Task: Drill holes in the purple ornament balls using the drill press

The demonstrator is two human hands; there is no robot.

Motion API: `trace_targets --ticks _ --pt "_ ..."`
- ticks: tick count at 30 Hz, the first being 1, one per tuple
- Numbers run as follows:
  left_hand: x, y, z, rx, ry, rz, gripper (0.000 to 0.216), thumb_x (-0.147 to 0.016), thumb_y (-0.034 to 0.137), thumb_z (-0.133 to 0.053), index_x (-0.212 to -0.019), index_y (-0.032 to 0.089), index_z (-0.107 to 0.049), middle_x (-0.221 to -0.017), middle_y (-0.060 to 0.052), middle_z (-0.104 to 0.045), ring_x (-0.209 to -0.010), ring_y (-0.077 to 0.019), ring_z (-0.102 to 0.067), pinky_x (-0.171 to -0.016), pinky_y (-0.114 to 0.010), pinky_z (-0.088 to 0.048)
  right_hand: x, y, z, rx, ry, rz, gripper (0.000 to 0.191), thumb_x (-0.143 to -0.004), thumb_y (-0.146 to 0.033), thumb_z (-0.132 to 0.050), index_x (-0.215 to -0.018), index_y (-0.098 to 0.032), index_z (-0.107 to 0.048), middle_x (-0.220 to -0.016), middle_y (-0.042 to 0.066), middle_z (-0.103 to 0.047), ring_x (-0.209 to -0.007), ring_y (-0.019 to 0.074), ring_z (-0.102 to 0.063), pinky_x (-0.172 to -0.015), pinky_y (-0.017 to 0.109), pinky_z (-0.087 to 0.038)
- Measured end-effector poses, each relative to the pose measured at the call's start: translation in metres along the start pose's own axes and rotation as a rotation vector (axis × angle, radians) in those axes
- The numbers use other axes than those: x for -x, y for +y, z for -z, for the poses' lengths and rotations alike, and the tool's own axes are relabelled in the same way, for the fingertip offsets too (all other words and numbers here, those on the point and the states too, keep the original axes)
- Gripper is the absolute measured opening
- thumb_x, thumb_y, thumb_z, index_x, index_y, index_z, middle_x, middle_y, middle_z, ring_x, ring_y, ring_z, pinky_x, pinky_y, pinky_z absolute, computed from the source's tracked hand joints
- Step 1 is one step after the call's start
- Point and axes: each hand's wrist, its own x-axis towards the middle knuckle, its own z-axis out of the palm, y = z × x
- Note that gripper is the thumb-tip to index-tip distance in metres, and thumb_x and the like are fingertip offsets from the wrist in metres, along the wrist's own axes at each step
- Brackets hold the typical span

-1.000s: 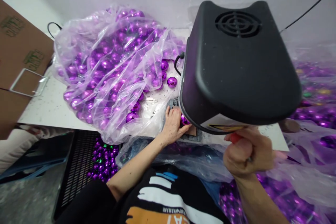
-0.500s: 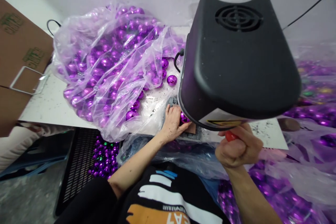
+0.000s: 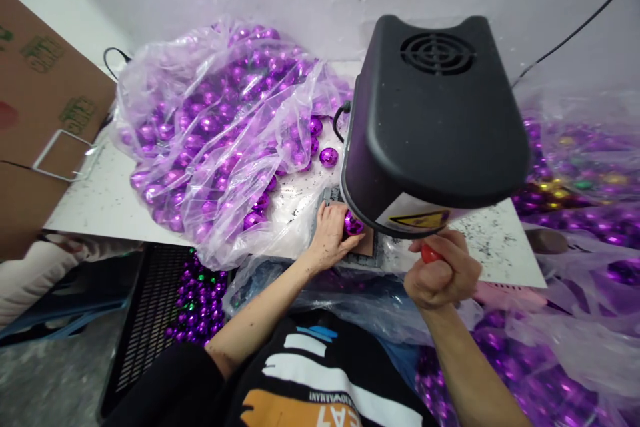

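Note:
My left hand [image 3: 331, 235] rests on the machine's base, fingers curled around a shiny purple faceted ball [image 3: 354, 223]. The ball sits on a brown pad [image 3: 367, 243] on the dark grey base plate [image 3: 327, 196], under the machine head. Part of the ball is hidden by my fingers and the head. My right hand [image 3: 443, 271] is closed around a red knob [image 3: 430, 253] just below the front of the black machine housing [image 3: 435, 127]. A yellow warning label [image 3: 420, 219] shows on the housing's front.
A clear plastic bag [image 3: 210, 140] full of purple balls covers the table's left side. One loose ball [image 3: 329, 157] lies beside the machine. Dark flecks dot the white table [image 3: 517, 257]. At left are a cardboard box [image 3: 55, 113], a black crate [image 3: 140, 320] and another person's sleeve [image 3: 35, 273].
The black machine head has dropped away from me and looks smaller. My right hand has moved slightly left with the red knob. My left hand stays at the ball.

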Motion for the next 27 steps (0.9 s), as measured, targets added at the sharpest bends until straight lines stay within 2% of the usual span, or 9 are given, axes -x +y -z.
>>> trace_targets --ticks 4,8,10,13,16,20,22,25,27 --pt "0.0 -0.003 -0.002 0.014 0.013 -0.018 0.036 -0.086 0.037 -0.065 -0.119 0.023 -0.061 -0.117 -0.01 -0.065 -0.12 -0.0282 -0.055 -0.113 -0.054 -0.037 -0.005 0.001 -0.001 -0.011 0.036 0.094 0.042 -0.092 -0.048 -0.052 -0.107 -0.009 -0.057 -0.097 0.006 -0.058 -0.087 0.0078 -0.056 -0.077 0.025 -0.054" --pt "-0.001 -0.004 -0.004 0.0 0.012 -0.019 0.035 -0.085 0.037 -0.066 -0.117 0.022 -0.061 -0.117 -0.01 -0.064 -0.12 -0.0287 -0.055 -0.112 -0.054 -0.038 -0.035 -0.015 0.01 -0.001 0.059 0.111 0.033 -0.095 -0.042 -0.047 -0.092 -0.012 -0.061 -0.07 0.0 -0.054 -0.069 0.0061 -0.053 -0.064 0.02 -0.047" --pt "-0.002 -0.002 -0.005 -0.007 0.011 -0.011 0.035 -0.086 0.037 -0.066 -0.116 0.022 -0.061 -0.116 -0.01 -0.064 -0.119 -0.0287 -0.056 -0.111 -0.054 -0.039 -0.059 -0.028 0.017 0.018 0.13 0.056 0.026 -0.095 -0.031 -0.044 -0.089 -0.014 -0.063 -0.06 -0.002 -0.05 -0.059 0.0053 -0.05 -0.057 0.02 -0.04" --pt "0.002 0.002 0.0 -0.003 0.041 -0.016 0.036 -0.088 0.037 -0.065 -0.119 0.021 -0.058 -0.117 -0.01 -0.063 -0.117 -0.0278 -0.056 -0.111 -0.054 -0.038 -0.094 -0.044 0.022 0.019 0.102 -0.081 0.032 -0.095 -0.027 -0.042 -0.076 -0.012 -0.063 -0.054 -0.002 -0.045 -0.05 0.0022 -0.042 -0.049 0.02 -0.028" --pt "0.026 0.004 0.016 0.01 0.056 -0.038 0.045 -0.088 0.035 -0.066 -0.128 0.021 -0.051 -0.12 -0.01 -0.06 -0.116 -0.0263 -0.055 -0.108 -0.049 -0.043 -0.114 -0.049 0.02 -0.035 0.123 -0.171 0.039 -0.097 -0.034 -0.042 -0.069 -0.012 -0.058 -0.054 -0.002 -0.043 -0.049 0.0024 -0.041 -0.05 0.021 -0.028" --pt "0.08 0.0 0.048 -0.12 -0.097 -0.001 0.066 -0.081 0.02 -0.071 -0.14 0.029 -0.043 -0.127 -0.01 -0.054 -0.115 -0.026 -0.057 -0.097 -0.044 -0.052 -0.118 -0.049 0.015 -0.114 0.179 -0.222 0.043 -0.094 -0.043 -0.047 -0.065 -0.013 -0.057 -0.053 -0.001 -0.041 -0.048 0.0039 -0.041 -0.049 0.023 -0.028" --pt "0.095 -0.002 0.062 -0.213 -0.126 0.03 0.078 -0.075 0.024 -0.08 -0.142 0.03 -0.042 -0.129 -0.011 -0.052 -0.113 -0.0291 -0.058 -0.093 -0.047 -0.054 -0.118 -0.051 0.013 -0.113 0.178 -0.25 0.044 -0.094 -0.041 -0.047 -0.06 -0.013 -0.053 -0.053 0.0 -0.04 -0.05 0.0047 -0.041 -0.05 0.024 -0.028" --pt "0.074 -0.003 0.075 -0.215 -0.086 0.02 0.085 -0.07 0.051 -0.083 -0.141 0.024 -0.045 -0.127 -0.013 -0.054 -0.111 -0.0319 -0.059 -0.093 -0.048 -0.054 -0.12 -0.054 0.01 -0.156 0.195 -0.236 0.047 -0.092 -0.036 -0.048 -0.052 -0.013 -0.042 -0.05 0.0 -0.034 -0.05 0.0052 -0.038 -0.051 0.026 -0.025" --pt "0.032 -0.005 0.079 -0.18 -0.041 0.012 0.063 -0.084 0.055 -0.068 -0.134 0.02 -0.052 -0.119 -0.011 -0.06 -0.11 -0.0293 -0.061 -0.096 -0.044 -0.052 -0.123 -0.055 0.008 -0.184 0.237 -0.224 0.047 -0.091 -0.036 -0.048 -0.05 -0.014 -0.041 -0.048 0.0 -0.032 -0.047 0.0059 -0.035 -0.05 0.028 -0.022"
